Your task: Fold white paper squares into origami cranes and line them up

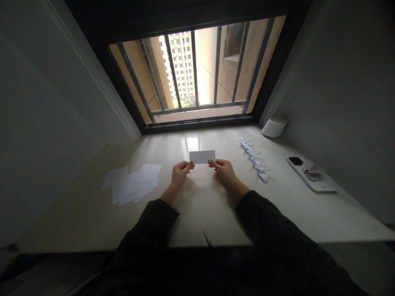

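A small white rectangle of paper (202, 156) is held up over the middle of the white ledge, its long side running left to right. My left hand (181, 172) pinches its lower left corner between thumb and fingers. At the lower right corner, my right hand (224, 170) grips it the same way. Whether the paper is folded or a single layer, I cannot tell. To the left lie several loose white paper sheets (135, 183), overlapping. On the right, several folded paper cranes (253, 158) stand in a slanting row.
A phone (324, 187) with a decorated grip on its back lies at the right. Behind it, a white cylindrical object (274, 127) stands by the wall. The ledge (197, 222) ends at a front edge near my body; a barred window (197, 74) closes the back.
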Motion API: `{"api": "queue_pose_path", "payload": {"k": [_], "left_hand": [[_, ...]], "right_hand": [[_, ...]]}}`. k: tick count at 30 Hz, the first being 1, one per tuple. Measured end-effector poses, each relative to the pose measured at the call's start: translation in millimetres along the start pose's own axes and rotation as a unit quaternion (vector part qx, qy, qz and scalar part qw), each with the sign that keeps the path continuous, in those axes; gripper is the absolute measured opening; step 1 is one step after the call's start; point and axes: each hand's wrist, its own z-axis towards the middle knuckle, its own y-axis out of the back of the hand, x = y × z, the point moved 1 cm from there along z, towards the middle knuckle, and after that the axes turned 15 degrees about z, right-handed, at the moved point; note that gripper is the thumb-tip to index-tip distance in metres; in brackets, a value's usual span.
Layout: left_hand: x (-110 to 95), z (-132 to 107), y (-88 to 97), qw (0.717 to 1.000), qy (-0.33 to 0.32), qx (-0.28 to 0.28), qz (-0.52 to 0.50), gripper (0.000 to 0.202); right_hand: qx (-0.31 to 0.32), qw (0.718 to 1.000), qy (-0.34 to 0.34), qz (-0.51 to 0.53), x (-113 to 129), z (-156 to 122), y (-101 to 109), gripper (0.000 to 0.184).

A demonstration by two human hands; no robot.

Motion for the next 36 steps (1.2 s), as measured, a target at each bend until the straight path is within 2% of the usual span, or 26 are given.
{"api": "queue_pose_path", "payload": {"k": [3,5,7,8,11,15,20,22,24,26,28,29,31,33,36], "left_hand": [[0,0,0.4,0.999,-0.021,-0.025,0.026,0.039],[-1,-1,0.7,0.997,-0.035,-0.042,0.049,0.038],[-3,-3,0.6,0.992,-0.057,-0.061,0.091,0.037],[-4,-5,0.5,0.988,-0.07,-0.072,0.119,0.036],[-9,-9,-0.7,0.971,-0.108,-0.098,0.188,0.032],[-11,-11,-1.5,0.965,-0.121,-0.105,0.206,0.031],[-9,-9,-1.2,0.967,-0.116,-0.102,0.204,0.03],[-7,-8,-1.2,0.97,-0.117,-0.09,0.193,0.03],[-6,-6,-0.8,0.978,-0.11,-0.072,0.162,0.029],[-5,-3,0.0,0.989,-0.096,-0.044,0.107,0.029],[-4,-1,0.0,0.996,-0.08,0.006,0.043,0.032],[-4,0,-0.8,0.997,-0.072,0.037,0.014,0.035],[-3,-1,-3.6,0.994,-0.054,0.096,-0.025,0.04],[-3,-3,-7.5,0.99,-0.039,0.132,-0.043,0.042],[-3,-5,-11.5,0.99,-0.028,0.13,-0.052,0.041]], "right_hand": [[0.005,1.0,0.02,-0.019,-2,0,0,0.04],[-0.023,0.994,0.087,-0.061,2,-2,0,0.044],[-0.055,0.966,0.21,-0.144,10,-6,0,0.054],[-0.046,0.945,0.26,-0.194,15,-9,-1,0.056],[-0.008,0.889,0.344,-0.304,24,-17,-5,0.047],[0.005,0.858,0.371,-0.354,26,-23,-8,0.038],[-0.008,0.865,0.369,-0.341,27,-24,-9,0.022],[-0.004,0.881,0.355,-0.314,27,-23,-10,0.017],[0.0,0.91,0.322,-0.262,26,-21,-11,0.017],[0.018,0.955,0.241,-0.173,23,-19,-11,0.022],[0.056,0.991,0.11,-0.048,19,-17,-13,0.029],[0.077,0.996,0.043,0.017,16,-17,-14,0.032],[0.108,0.986,-0.054,0.118,12,-18,-17,0.035],[0.114,0.975,-0.097,0.165,10,-19,-19,0.035],[0.095,0.973,-0.117,0.175,8,-19,-20,0.036]]}}
